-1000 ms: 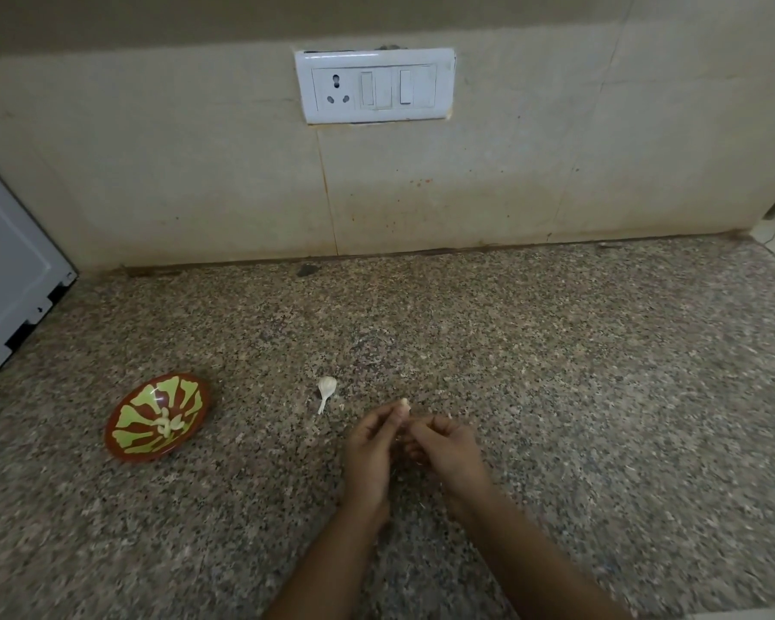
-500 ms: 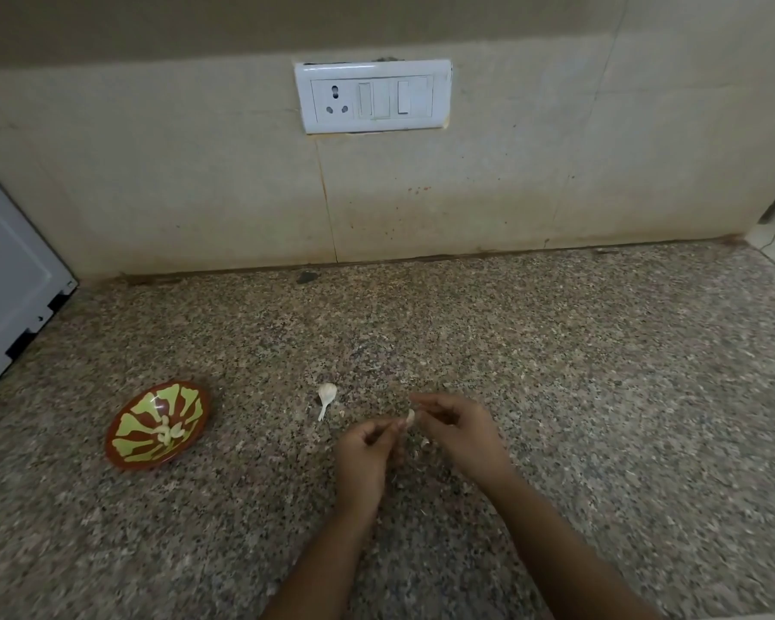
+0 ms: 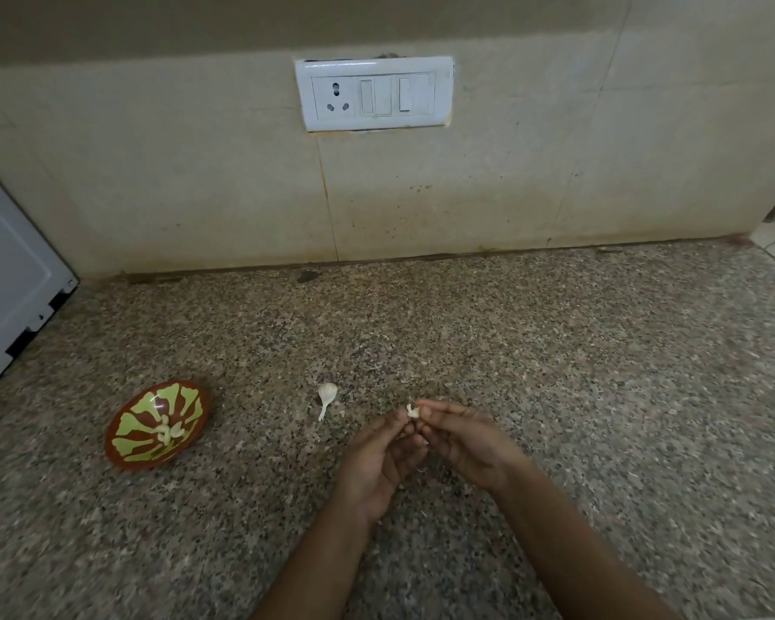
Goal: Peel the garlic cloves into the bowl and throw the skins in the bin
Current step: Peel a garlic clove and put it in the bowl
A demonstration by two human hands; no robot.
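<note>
Barely shifted, left hand (image 3: 379,463) and right hand (image 3: 466,440) both pinch one garlic clove (image 3: 413,412) between them; a second clove (image 3: 327,392) lies on the countertop (image 3: 555,360), nearer the bowl (image 3: 128,429).

We see bare granite counter (image 3: 600,373) stretching from our right hand (image 3: 464,440) rightward and back to the tiled wall (image 3: 198,194). Left of our left hand (image 3: 376,460), a loose garlic clove (image 3: 327,392) lies near, the patterned bowl (image 3: 139,418) farther, and a white appliance (image 3: 10,279) blocks the far-left corner
</note>
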